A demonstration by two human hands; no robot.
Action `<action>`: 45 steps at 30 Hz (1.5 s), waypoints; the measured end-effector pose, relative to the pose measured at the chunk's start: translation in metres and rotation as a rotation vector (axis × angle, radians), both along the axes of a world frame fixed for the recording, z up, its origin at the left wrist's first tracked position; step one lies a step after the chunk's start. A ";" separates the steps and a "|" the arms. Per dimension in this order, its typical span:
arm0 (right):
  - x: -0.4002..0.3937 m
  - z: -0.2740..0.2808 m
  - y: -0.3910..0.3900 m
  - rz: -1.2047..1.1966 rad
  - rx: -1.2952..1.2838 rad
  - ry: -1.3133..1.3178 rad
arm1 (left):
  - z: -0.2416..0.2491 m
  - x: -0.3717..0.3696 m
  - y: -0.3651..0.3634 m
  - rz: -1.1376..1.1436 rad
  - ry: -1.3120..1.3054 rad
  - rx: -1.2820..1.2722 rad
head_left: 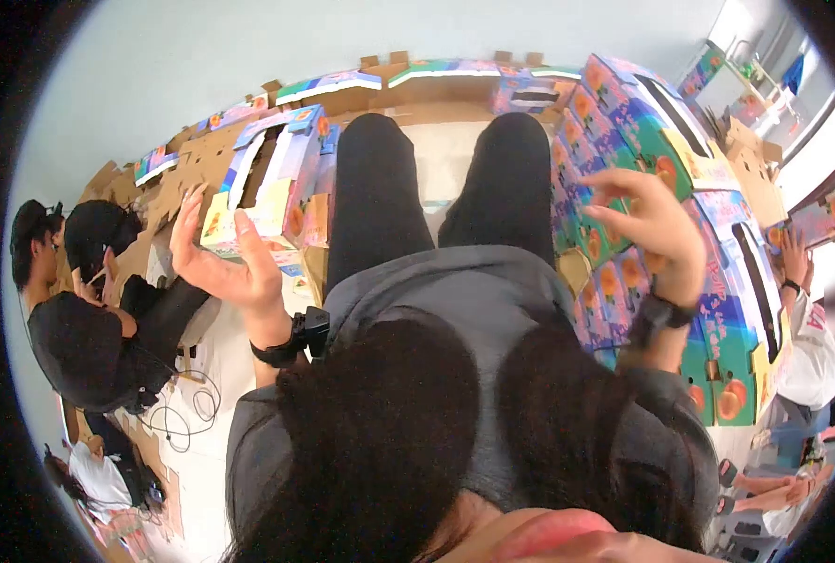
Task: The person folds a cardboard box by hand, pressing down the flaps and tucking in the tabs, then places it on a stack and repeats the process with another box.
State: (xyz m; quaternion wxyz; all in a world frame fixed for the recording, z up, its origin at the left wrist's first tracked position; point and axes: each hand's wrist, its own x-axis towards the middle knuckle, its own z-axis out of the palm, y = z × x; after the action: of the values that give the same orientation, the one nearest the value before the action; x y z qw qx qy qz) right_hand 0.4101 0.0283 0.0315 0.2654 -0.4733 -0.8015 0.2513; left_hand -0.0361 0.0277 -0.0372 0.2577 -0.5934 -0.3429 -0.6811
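My left hand (225, 258) is raised with its fingers apart and nothing in it, in front of a colourful fruit-printed carton (291, 202) with a long slot in its top. My right hand (657, 220) is also raised, fingers curved and spread, holding nothing. Behind and beside it stand stacked fruit-printed cartons (624, 141). Each wrist wears a black band. My legs (375, 188) in dark trousers stretch forward between the cartons.
More flattened and open cardboard (445, 108) lines the wall ahead. People in black sit at the left, near a loose cable (192, 413) on the floor. Another person in white (812, 357) is at the right, one hand on a carton.
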 end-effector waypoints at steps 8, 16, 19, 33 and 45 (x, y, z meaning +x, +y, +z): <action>-0.115 -0.156 0.137 0.411 -0.446 0.138 | -0.011 -0.003 0.007 -0.021 -0.100 -0.158; -0.136 -0.206 0.120 0.302 0.039 -0.418 | -0.031 -0.051 0.044 0.191 -0.089 -0.398; -0.140 -0.197 0.119 0.251 -0.021 -0.360 | -0.069 -0.098 0.095 0.287 0.006 -0.669; -0.141 -0.211 0.119 0.278 0.109 -0.414 | -0.161 -0.122 0.174 0.672 0.068 -1.463; -0.137 -0.205 0.124 0.276 -0.043 -0.302 | -0.147 -0.120 0.094 0.319 -0.291 -0.954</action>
State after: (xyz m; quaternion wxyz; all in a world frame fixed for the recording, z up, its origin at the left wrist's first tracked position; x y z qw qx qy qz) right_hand 0.2728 0.1524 -0.1739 0.0949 -0.3967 -0.8840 0.2284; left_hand -0.1564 0.1221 -0.1845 0.0090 -0.4842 -0.7334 -0.4770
